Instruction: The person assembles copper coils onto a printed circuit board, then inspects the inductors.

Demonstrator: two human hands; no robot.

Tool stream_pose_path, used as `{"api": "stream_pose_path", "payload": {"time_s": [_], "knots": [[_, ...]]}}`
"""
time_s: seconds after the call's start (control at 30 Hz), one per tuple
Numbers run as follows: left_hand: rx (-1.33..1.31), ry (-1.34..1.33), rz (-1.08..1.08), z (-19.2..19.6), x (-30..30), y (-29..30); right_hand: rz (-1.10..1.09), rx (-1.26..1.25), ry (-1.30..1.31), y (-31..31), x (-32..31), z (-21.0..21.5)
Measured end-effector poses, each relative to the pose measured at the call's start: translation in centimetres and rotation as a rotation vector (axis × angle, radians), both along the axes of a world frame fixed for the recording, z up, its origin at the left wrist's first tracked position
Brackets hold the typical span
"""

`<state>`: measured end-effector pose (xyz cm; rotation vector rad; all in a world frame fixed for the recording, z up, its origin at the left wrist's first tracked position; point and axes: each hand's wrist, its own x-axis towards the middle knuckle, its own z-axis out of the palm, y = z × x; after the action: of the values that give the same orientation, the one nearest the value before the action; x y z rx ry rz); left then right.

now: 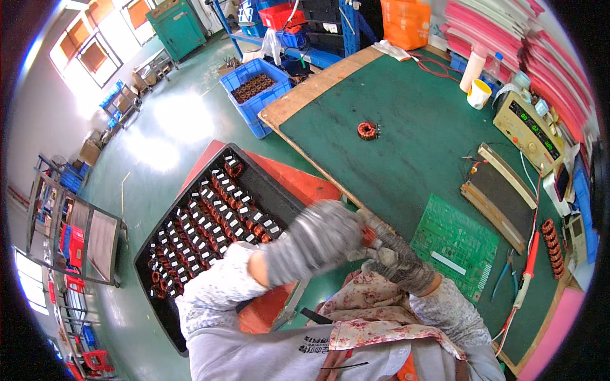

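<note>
My left hand (318,241), in a grey knit glove, is smeared by motion, and its fingers cannot be made out. Beside it my right hand (400,261), gloved in dark grey, is closed around a small copper-red coil (368,237) that is mostly covered by the fingers. Both hands meet over the near edge of the green-topped table (343,165). To the left, a black tray (270,183) holds rows of copper-wound ring coils (200,222) with white tops. A single ring coil (366,131) lies on the tabletop.
A green circuit board (454,247) lies right of my hands, with pliers (504,276), a red-handled probe (530,267) and a wooden-railed fixture (499,197) nearby. A bench meter (528,131) and a mug (479,94) stand farther back. A blue crate (259,124) stands left of the table.
</note>
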<state>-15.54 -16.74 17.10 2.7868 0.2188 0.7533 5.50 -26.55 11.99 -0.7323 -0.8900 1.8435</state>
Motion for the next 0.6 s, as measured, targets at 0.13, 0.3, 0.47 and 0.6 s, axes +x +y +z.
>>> {"api": "stream_pose_path", "payload": {"time_s": [0.13, 0.3, 0.47, 0.6], "knots": [[-0.567, 0.012, -0.106, 0.6, 2.1, 0.7, -0.007, 0.046, 0.065, -1.0, 2.4, -0.8], [0.089, 0.139, 0.719, -3.4, -10.2, 14.4, -0.537, 0.110, -0.426, -5.7, 8.3, 2.7], [-0.022, 0.331, 1.220, -7.9, -17.7, 20.4, -0.762, 0.167, -0.796, -7.9, 14.2, 2.8], [0.039, 0.355, 1.211, -10.0, -21.3, 21.7, -0.836, 0.067, -0.641, -6.6, 16.2, 3.3]]}}
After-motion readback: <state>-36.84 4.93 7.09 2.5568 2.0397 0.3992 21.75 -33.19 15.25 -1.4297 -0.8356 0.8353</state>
